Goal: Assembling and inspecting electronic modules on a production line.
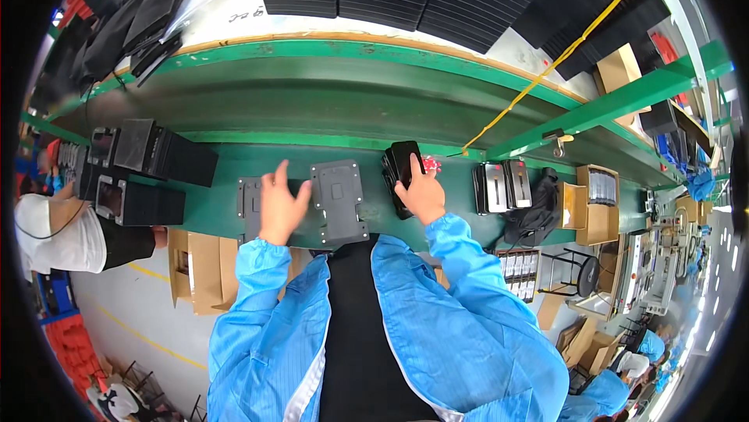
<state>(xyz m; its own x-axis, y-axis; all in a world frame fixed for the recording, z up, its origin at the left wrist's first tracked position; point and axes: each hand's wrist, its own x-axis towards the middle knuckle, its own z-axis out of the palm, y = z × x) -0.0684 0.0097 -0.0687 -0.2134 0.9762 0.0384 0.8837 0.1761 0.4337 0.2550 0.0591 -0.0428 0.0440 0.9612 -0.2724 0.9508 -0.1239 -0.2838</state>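
Note:
My left hand has its fingers spread and holds nothing. It hovers over or rests on a grey flat plate, hiding much of it; contact cannot be made out. Right of it lies a second grey plate, with small screws at its corners and a raised square in the middle. My right hand lies over a small stack of black rectangular pieces. Its index finger stretches across the top piece, with the thumb apart at the side. Just behind that hand is a small red-and-white item.
Black cases with silver faces and a black bag occupy the bench's right side, before a cardboard box. Black box-shaped units stand left, near another person. A green shelf edge and yellow cord are above.

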